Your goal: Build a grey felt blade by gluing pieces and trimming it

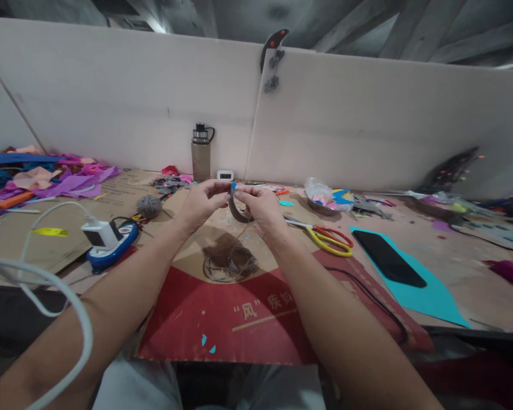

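Observation:
My left hand (205,202) and my right hand (260,209) meet above the cardboard, thumbs and fingertips pinched together. Between them is a small dark curved strip (238,214) with a bit of blue at its upper end; both hands appear to grip it near that end. A thin grey cord hangs below the right fingers towards a loose coil of cord (231,264) on the cardboard sheet (222,319). Scissors (329,239) with red and yellow handles lie to the right of my right hand.
A grey yarn ball (149,206) and a blue power strip (113,247) with a white charger sit left. Behind stands a bottle (200,156). Rightward, a black phone (389,258) lies on a turquoise sheet (440,304). Coloured scraps (74,185) cover the far left.

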Demonstrator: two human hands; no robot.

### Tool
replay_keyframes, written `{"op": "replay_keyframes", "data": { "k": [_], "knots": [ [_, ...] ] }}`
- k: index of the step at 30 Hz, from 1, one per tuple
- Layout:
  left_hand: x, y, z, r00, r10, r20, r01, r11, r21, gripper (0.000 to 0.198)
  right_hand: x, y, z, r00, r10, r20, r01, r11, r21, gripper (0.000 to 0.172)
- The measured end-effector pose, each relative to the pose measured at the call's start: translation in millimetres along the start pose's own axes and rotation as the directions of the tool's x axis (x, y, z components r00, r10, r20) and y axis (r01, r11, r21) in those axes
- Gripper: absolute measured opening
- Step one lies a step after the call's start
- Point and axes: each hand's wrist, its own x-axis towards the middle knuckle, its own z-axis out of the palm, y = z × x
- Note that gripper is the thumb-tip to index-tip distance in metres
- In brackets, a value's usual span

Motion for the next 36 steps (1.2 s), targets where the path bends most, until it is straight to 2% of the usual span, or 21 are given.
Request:
{"op": "replay_keyframes", "data": {
  "k": [4,7,10,14,22,28,36],
  "knots": [
    [-1.9,0.5,4.6,0.997,0.073,0.003,-0.073,0.986,0.148,0.031,-0.2,0.8,0.9,1.000,-0.026,-0.009,0.026,0.997,-0.074,0.017],
    [-2.8,-2.4,9.5,0.999,0.032,-0.018,-0.031,0.995,0.093,0.026,-0.9,1.8,3.9,0.999,-0.040,0.006,0.040,0.996,-0.078,0.014],
    [-3.1,-6.1,11.8,0.995,-0.024,-0.101,0.028,0.999,0.035,0.027,0.7,5.7,5.9,0.998,-0.068,0.009,0.069,0.996,-0.058,0.012],
    [-3.1,-8.1,11.5,0.982,-0.051,-0.183,0.051,0.999,-0.008,0.027,3.8,11.2,4.8,0.992,-0.123,-0.024,0.119,0.983,-0.138,0.015],
    [-4.0,-5.6,11.6,0.990,-0.053,-0.134,0.049,0.998,-0.034,0.029,-0.8,4.4,2.3,0.963,-0.250,-0.098,0.219,0.943,-0.251,0.017],
    [-3.8,-4.7,10.5,0.990,-0.054,-0.133,0.055,0.998,0.005,0.027,1.4,4.8,0.9,0.970,-0.227,-0.084,0.198,0.944,-0.264,0.024],
    [-1.7,7.1,1.6,0.998,0.028,-0.054,-0.016,0.979,0.205,0.021,0.1,1.8,0.2,0.971,-0.224,-0.082,0.188,0.931,-0.314,0.014]
  ]
}}
